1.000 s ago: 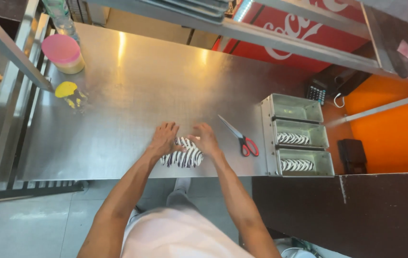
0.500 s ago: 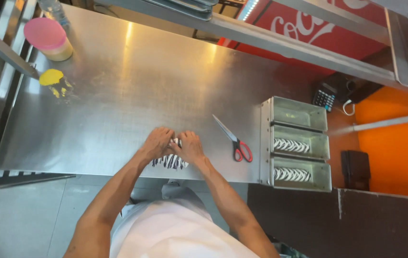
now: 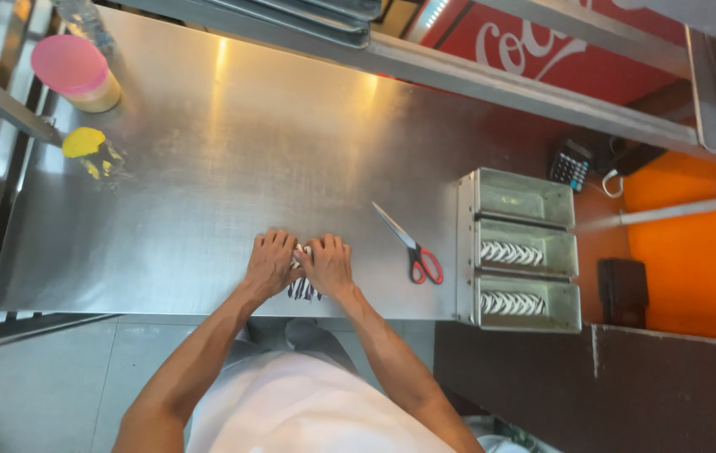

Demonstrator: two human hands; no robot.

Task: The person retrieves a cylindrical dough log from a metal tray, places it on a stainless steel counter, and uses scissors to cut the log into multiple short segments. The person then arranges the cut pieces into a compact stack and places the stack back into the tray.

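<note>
1. The left hand (image 3: 270, 264) and right hand (image 3: 329, 265) lie side by side, fingers flat and pressed down on a striped dough piece (image 3: 301, 288) at the near edge of the steel table (image 3: 232, 159).
2. Scissors (image 3: 412, 250) lie just right of the hands; farther right stands a three-part loaf tin (image 3: 525, 249), whose two nearer compartments hold striped dough.
3. Likely risk: uneven pressure could smear the stripes, or nudge the piece off the near edge.

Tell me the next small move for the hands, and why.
Probably lift the striped dough into the empty top tin. Both hands, left and right, press it together on the table, and the two lower tins already hold striped pieces.
</note>
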